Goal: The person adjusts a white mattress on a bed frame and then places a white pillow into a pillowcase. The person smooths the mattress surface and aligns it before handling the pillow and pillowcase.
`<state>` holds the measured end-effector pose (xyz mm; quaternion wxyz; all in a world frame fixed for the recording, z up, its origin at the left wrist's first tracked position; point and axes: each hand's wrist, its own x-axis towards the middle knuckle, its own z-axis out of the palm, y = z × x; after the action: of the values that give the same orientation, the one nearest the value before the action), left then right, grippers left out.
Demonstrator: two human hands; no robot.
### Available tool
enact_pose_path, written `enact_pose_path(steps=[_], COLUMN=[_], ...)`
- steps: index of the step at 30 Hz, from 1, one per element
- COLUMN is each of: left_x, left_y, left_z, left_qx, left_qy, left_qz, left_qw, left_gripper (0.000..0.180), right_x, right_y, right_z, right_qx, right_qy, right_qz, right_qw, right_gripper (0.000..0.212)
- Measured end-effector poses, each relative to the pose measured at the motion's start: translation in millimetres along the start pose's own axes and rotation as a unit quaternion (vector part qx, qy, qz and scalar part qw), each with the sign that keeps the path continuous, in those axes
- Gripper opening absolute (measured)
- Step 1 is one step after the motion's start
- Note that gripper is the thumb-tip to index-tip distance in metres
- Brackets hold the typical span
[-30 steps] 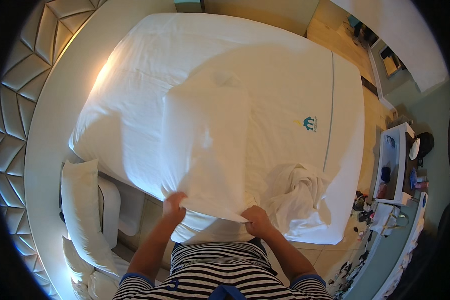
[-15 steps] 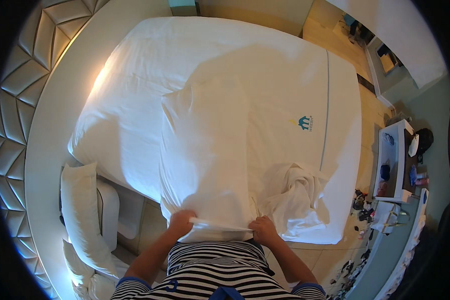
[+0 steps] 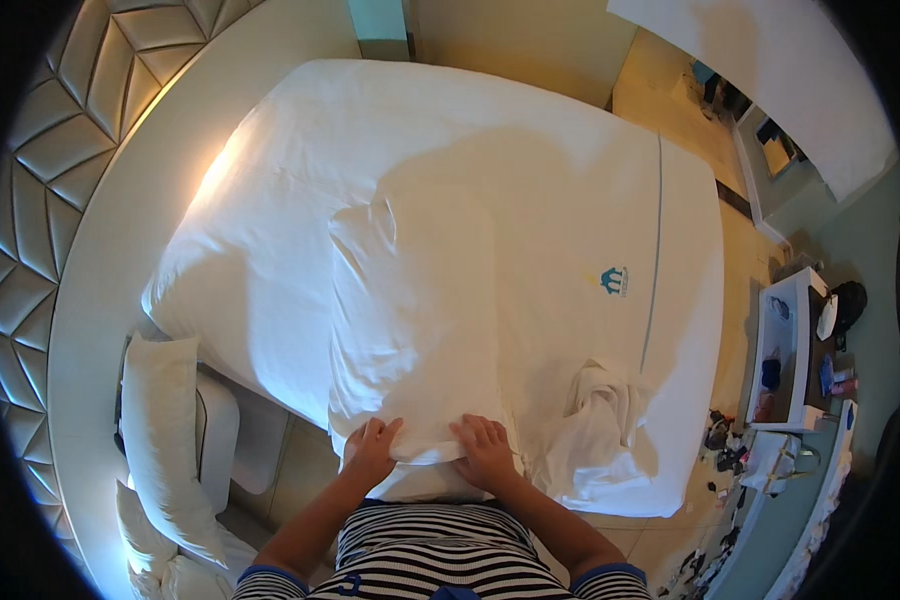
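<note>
A white pillow in a white pillowcase (image 3: 415, 310) lies lengthwise toward me on the bed, its near end at my waist. My left hand (image 3: 372, 450) grips the near hem of the pillowcase close to its left corner, fingers curled over the cloth. On the right part of the same hem, my right hand (image 3: 484, 455) has its fingers bent over the edge and its thumb beneath. The fabric between the hands is folded, and a pale bulge shows below the hem. To the right lies a crumpled white cloth (image 3: 598, 440).
The white bed (image 3: 570, 150) carries a grey stripe and a small teal emblem. Several white pillows (image 3: 160, 430) are piled on a seat at left, beside the padded wall. Shelving (image 3: 782, 345) with small items stands at right, with a white bag (image 3: 770, 460) and clutter near it.
My right hand has moved left from the right corner, so both hands are closer together. The hem, earlier stretched straight between them, is now bunched. The view has shifted slightly.
</note>
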<state>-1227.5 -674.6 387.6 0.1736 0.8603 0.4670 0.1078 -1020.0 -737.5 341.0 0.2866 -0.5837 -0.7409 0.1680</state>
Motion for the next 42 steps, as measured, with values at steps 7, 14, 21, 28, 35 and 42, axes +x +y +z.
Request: enact_pose_path(steps=[7,14,21,28,35,42], left_x=[29,12,25,6,-18,-10], left_y=[12,23,-44,-59,-6,-77], left_z=[-1,-5,-17,-7,0,24], left_qx=[-0.079,-0.076,0.000,-0.063,-0.034,0.024], left_qy=[-0.112,-0.196,0.001,-0.161,-0.277,-0.080], left_qz=[-0.126,0.004,-0.061,-0.064,0.022,-0.066], left_qw=[0.983,0.978,0.998,0.983,0.960,0.994], left_gripper=[0.023,0.039,0.012,0.018,0.022,0.030], right_x=[45,47,33,25,3,14], right_y=[15,44,3,12,40,2], right_z=[18,24,5,-8,-12,6], right_qx=[-0.051,-0.012,0.166,0.103,0.043,0.019], right_qy=[0.076,0.123,0.021,-0.054,-0.164,-0.110], right_qz=[0.022,0.032,0.050,-0.023,0.009,-0.015], right_qw=[0.996,0.992,0.985,0.993,0.985,0.994], right_gripper=[0.049,0.016,0.012,0.024,0.022,0.022])
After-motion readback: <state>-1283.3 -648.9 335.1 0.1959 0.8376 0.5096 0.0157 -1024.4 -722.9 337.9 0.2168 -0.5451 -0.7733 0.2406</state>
